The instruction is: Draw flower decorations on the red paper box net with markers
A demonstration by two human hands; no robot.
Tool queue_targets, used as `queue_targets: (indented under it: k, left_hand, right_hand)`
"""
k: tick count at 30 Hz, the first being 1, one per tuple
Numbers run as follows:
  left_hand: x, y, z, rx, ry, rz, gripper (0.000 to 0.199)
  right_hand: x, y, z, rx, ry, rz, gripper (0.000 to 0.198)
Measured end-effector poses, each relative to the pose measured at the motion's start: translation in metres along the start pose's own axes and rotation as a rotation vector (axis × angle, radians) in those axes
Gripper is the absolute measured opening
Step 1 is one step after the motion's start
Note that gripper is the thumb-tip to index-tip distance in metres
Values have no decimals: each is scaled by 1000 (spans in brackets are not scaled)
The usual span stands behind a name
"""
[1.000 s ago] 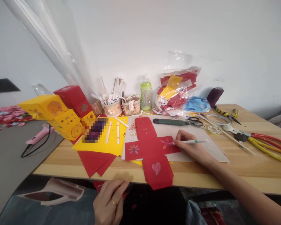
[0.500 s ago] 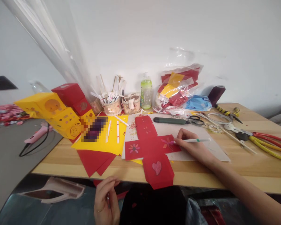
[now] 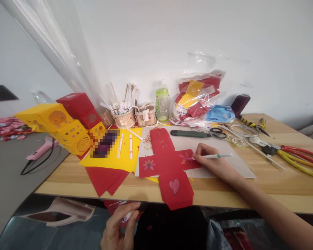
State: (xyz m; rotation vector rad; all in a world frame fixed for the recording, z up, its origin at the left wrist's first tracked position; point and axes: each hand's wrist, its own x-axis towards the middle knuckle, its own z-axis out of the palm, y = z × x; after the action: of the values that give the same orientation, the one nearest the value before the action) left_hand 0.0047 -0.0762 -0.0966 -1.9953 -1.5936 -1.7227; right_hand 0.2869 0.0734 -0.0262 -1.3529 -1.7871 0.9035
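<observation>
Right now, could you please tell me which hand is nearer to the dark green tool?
Right. The right hand is just on its near side, right of the dark green tool; the left hand is farther, before the table's near edge.

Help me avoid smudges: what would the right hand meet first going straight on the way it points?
The right flap of the red cross-shaped paper, likely: the right hand points left, its pen tip at the flower drawn there. Whether the hand touches paper is unclear.
</observation>
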Motion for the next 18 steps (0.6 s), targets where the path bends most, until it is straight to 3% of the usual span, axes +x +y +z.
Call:
queue_targets:
  k: [4, 7, 14, 18]
  left_hand:
    - [10, 6, 0, -41, -25, 174, 19]
    - [11, 8, 0, -32, -32, 188, 25]
    - [-1, 16, 11, 40, 44, 6, 34]
    - [-6, 33, 23, -100, 154, -362, 25]
  right_hand:
    - [-1, -1, -1, 34, 26, 17, 20]
    - [-2, -1, 0, 113, 75, 44, 22]
    - [7, -3, -14, 670, 307, 54, 31]
    - [-10, -20, -29, 766, 491, -23, 35]
